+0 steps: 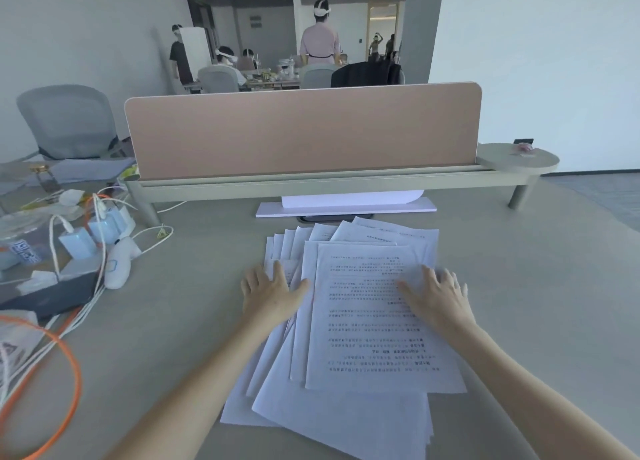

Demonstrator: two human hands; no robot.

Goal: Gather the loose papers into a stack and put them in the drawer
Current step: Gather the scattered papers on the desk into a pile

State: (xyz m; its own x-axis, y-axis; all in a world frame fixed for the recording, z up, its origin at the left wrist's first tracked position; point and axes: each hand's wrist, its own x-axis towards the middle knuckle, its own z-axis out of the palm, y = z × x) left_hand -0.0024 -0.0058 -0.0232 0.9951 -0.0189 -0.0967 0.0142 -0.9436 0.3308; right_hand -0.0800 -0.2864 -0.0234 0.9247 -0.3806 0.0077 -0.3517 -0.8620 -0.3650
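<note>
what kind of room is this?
Most likely an open-plan office: a desk with a pink divider screen, a grey mesh office chair, and printed papers under both hands.

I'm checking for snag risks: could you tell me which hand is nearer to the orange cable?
Left. The left hand rests on the papers' left edge, toward the orange cable; the right hand lies on their right side, farther away.
</note>
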